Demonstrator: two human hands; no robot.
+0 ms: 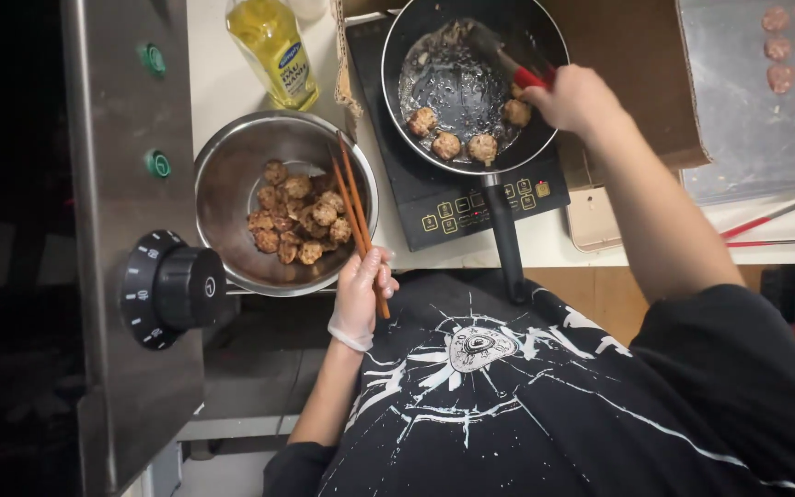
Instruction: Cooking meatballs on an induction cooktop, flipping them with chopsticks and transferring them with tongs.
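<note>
Left of the black induction hob [471,198], the gloved left hand [359,296] is closed around a pair of orange-brown wooden chopsticks [355,210], their long axis running up and slightly left, tips over the round steel bowl [223,175] of browned meatballs [298,223]. Behind the bowl stands a clear bottle of yellow oil [271,46] with a blue oval label. On the hob, the bare right hand [574,99] grips a red-and-black tool [506,59] angled up-left into the round black frying pan [434,87], its handle pointing toward the person.
</note>
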